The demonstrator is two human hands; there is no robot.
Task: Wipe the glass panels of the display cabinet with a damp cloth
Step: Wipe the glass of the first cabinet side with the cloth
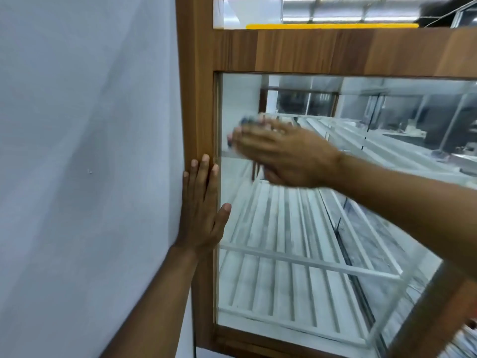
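Left hand (pixel 201 215) flat on brown wooden cabinet frame (pixel 198 99); blurred right hand (pixel 286 153), fingers straight, presses dark blue cloth (pixel 245 120) onto clear glass panel (pixel 284 228).

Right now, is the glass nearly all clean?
Hard to say: no wiped patch shows. The right hand presses the cloth on the glass panel near its top left corner; the left hand rests on the wooden frame. The lower glass probably remains.

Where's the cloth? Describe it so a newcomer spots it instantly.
Find the wooden cabinet beside the white wall, then its glass panel. Near the panel's upper left the right hand presses the glass; the cloth is the blurred dark-blue bit peeking past its fingertips. The left hand, on the frame, holds nothing.
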